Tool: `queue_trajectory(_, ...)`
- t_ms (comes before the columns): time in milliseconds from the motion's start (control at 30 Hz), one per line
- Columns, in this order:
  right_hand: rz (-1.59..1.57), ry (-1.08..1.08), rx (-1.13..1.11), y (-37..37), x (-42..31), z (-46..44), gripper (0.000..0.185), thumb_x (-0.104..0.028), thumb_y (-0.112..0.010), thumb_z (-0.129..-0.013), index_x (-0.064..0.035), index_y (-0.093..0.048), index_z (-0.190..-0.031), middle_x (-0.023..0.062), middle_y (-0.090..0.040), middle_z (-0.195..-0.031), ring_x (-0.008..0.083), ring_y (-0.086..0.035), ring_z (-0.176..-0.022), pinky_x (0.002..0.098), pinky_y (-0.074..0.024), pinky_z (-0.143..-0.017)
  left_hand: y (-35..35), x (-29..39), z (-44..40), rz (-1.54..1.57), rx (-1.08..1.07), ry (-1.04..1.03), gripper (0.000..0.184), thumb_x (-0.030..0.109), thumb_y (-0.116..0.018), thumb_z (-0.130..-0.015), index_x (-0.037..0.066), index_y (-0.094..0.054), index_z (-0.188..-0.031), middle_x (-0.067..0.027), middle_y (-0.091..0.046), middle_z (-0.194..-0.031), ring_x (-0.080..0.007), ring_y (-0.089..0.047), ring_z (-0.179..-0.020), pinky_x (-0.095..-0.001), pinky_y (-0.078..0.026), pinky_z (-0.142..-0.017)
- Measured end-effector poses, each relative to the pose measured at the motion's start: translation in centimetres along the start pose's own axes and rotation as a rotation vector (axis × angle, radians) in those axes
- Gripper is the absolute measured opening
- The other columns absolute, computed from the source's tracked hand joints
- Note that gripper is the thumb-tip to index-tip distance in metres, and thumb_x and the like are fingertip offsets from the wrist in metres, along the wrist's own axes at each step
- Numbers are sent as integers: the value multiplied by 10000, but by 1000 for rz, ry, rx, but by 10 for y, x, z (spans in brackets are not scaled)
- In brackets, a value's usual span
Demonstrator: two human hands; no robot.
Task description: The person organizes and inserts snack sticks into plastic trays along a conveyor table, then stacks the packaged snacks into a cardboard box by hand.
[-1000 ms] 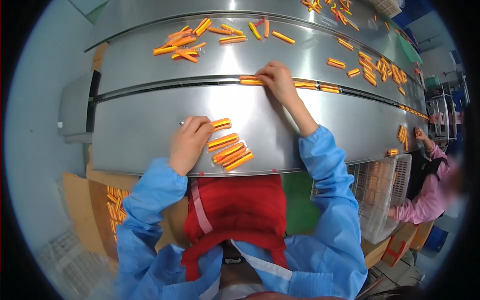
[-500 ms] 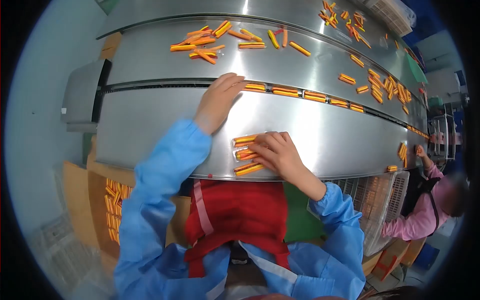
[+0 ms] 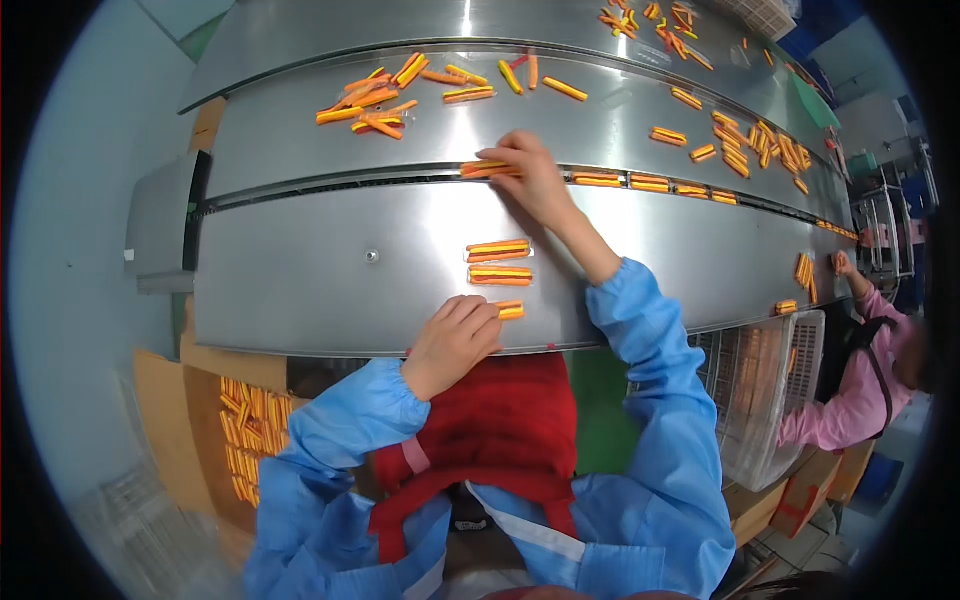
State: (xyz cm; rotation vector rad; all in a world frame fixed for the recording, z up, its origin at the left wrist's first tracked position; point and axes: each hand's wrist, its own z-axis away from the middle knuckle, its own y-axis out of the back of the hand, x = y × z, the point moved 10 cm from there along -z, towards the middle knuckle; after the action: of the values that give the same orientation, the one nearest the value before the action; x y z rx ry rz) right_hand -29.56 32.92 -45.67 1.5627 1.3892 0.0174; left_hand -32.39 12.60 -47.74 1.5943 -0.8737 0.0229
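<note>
My right hand [image 3: 535, 185] pinches an orange-and-yellow striped stick pack [image 3: 482, 170] at the narrow conveyor channel [image 3: 330, 187]. My left hand [image 3: 458, 338] is near the steel table's front edge, fingers curled over the left end of another striped stick pack [image 3: 511, 310], which is partly hidden by them. Just beyond it, two more clear-wrapped packs lie flat side by side, a nearer pack [image 3: 500, 275] and a farther pack [image 3: 498, 250]. Right of my right hand, several packs [image 3: 598, 180] sit in a row along the channel.
Loose striped sticks [image 3: 370, 98] are scattered on the steel shelf behind the channel, with more sticks [image 3: 735, 150] farther right. A cardboard box [image 3: 165, 420] of sticks stands lower left. Plastic crates [image 3: 760, 400] and a person in pink [image 3: 850, 390] are at the right.
My right hand has moved from the packs on the table up to the channel with a pack. My left hand has come back from the channel to the nearest pack. The view has shifted slightly.
</note>
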Motion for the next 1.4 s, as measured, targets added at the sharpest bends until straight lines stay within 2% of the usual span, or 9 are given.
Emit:
queue_trajectory(133,221,47,115,14,-30,16,261,-95,-739,-753,-112,-724,-1014,79,-600,-1018,281,-587,-951,377,-454,-813,6,-20,16,-5,17,157,294,87,-650,-793,49,-615,-1083,-87,-579,-1091,-281,-544,-1058,-367,-455,-923)
queue_trajectory(233,-28,8,-279,-4,-43,62,262,-94,-713,-806,-130,-729,-1065,78,-601,-1029,256,-587,-965,372,-466,-866,36,-43,50,-60,80,249,280,50,-607,-794,36,-629,-1072,-96,-589,-1108,-284,-553,-1066,-382,-475,-906)
queue_trajectory(500,195,-48,-39,27,-5,70,239,-28,-691,-807,-69,-727,-1040,96,-625,-1013,272,-599,-928,356,-503,-804,64,-81,1,-224,179,117,193,6,-613,-809,35,-673,-991,-87,-627,-1093,-278,-599,-1034,-346,-533,-831)
queue_trajectory(733,202,-119,-75,-1,9,13,127,-50,-680,-815,-41,-705,-939,93,-651,-1007,265,-588,-1005,355,-448,-865,68,-127,-65,-443,326,275,213,8,-620,-791,-23,-676,-994,-109,-629,-1000,-244,-587,-992,-333,-524,-839)
queue_trajectory(867,294,-116,63,32,-5,26,137,-55,-700,-794,-64,-722,-929,61,-640,-1096,258,-590,-1015,377,-438,-889,54,-143,-56,-525,297,365,318,-43,-573,-813,-24,-639,-1124,-145,-641,-1117,-269,-599,-1079,-346,-516,-911)
queue_trajectory(967,6,-212,-249,18,-24,61,175,-62,-722,-773,-84,-741,-946,52,-635,-1109,243,-596,-1008,373,-448,-876,54,-137,-53,-468,273,389,427,-101,-518,-818,2,-599,-1224,-172,-626,-1226,-306,-596,-1136,-373,-515,-940)
queue_trajectory(1067,41,-13,-422,0,-53,87,209,-70,-737,-760,-94,-746,-967,56,-636,-1028,232,-594,-958,349,-464,-841,89,-98,-46,-279,313,429,425,-142,-454,-828,5,-596,-1201,-187,-646,-1170,-305,-615,-1109,-366,-496,-951)
queue_trajectory(1133,130,-37,-236,6,-32,89,257,-83,-736,-761,-105,-743,-1017,52,-616,-963,227,-581,-912,335,-469,-809,123,-74,-10,72,615,379,370,-151,-427,-844,3,-609,-1128,-161,-664,-1084,-265,-630,-1065,-328,-476,-922)
queue_trajectory(1400,305,114,59,-56,-45,11,318,-105,-618,-819,-84,-671,-1132,79,-553,-1025,245,-537,-981,381,-433,-834,164,-75,154,-109,991,509,377,-151,-412,-778,0,-649,-1029,-133,-664,-1025,-276,-641,-981,-338,-487,-865)
